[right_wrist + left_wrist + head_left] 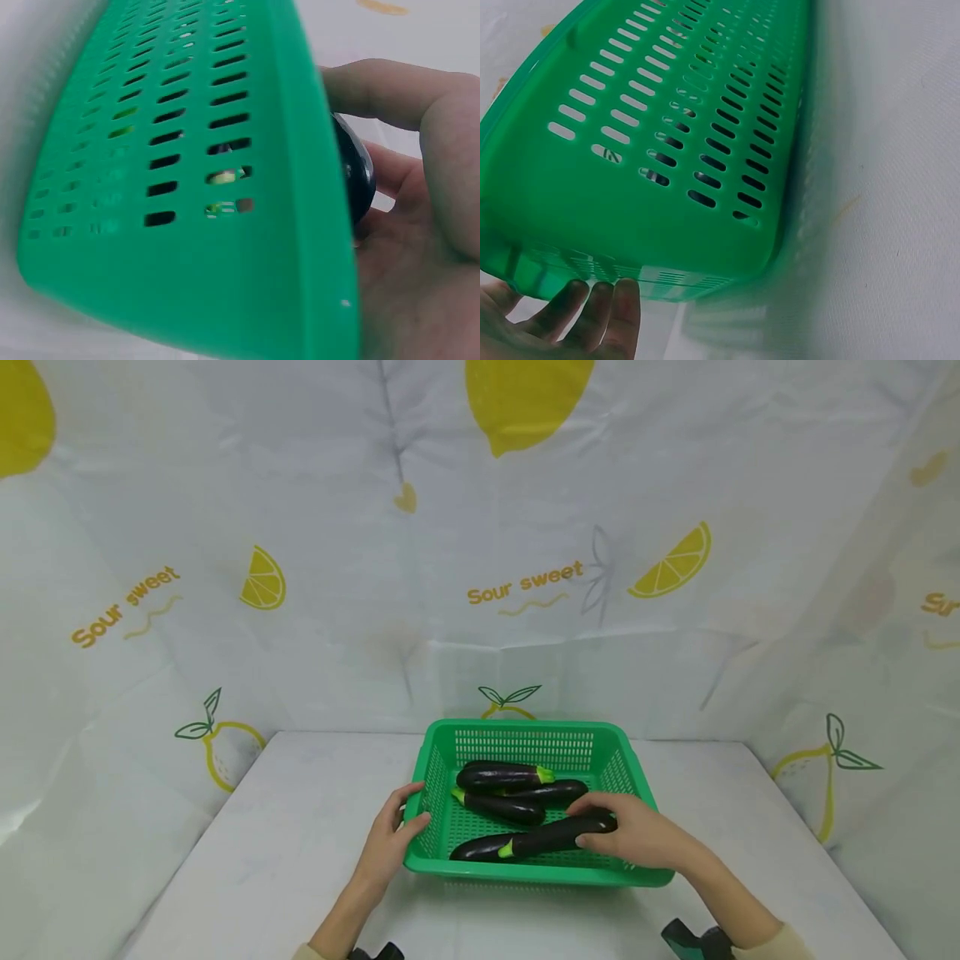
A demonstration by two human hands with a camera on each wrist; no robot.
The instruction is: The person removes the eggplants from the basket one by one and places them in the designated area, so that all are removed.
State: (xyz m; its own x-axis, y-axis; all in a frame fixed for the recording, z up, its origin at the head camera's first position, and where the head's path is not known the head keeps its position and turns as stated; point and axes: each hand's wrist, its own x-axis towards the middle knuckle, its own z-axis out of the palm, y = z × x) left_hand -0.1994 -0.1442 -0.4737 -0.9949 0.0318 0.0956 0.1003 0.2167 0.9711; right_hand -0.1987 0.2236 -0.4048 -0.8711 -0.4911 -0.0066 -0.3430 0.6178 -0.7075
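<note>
One eggplant [553, 837] lies blunt end pinched in the right grip [641, 832], left grip [392, 833] holding the basket [540, 872]

On the white printed sheet [337, 568] behind the worktop [285, 827], we can read the words "Sour sweet" twice, in orange letters with a capital S. The left lettering [126, 607] slants steeply upward to the right; the middle lettering [525, 582] runs closer to level, left of a printed lemon slice [670, 562]. At the head view's right edge, we make out a third, cut-off lettering [940, 603] that begins with a capital S.
</note>
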